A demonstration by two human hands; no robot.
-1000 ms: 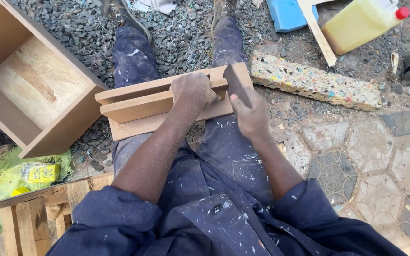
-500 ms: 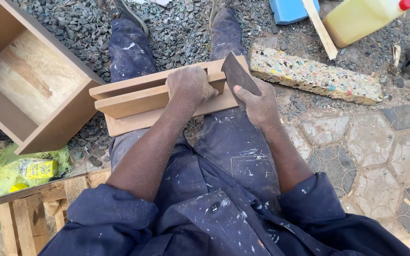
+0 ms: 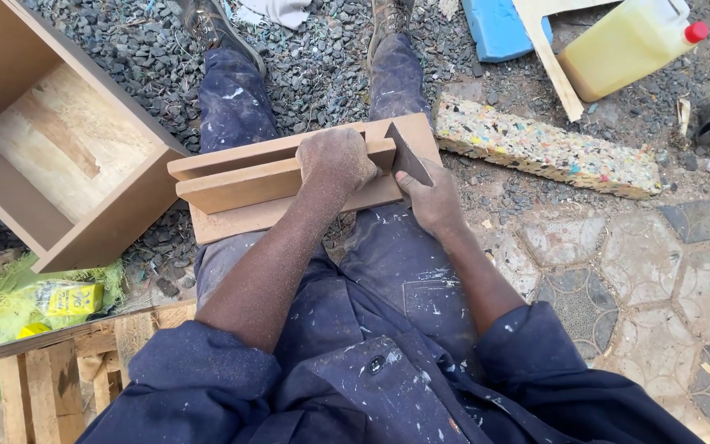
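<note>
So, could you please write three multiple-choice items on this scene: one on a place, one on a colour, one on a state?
1. Where does the stepped wooden piece lie?
A. across the person's lap
B. inside the open box
C. on the foam block

2. What colour is the jug's cap?
A. blue
B. red
C. green

3. What is the left hand doing?
A. hanging free
B. pressing down on the wooden piece
C. holding the jug

Answers: 1 A, it spans both thighs; 2 B, the cap on the yellow jug is red; 3 B, the palm lies on the piece.
</note>
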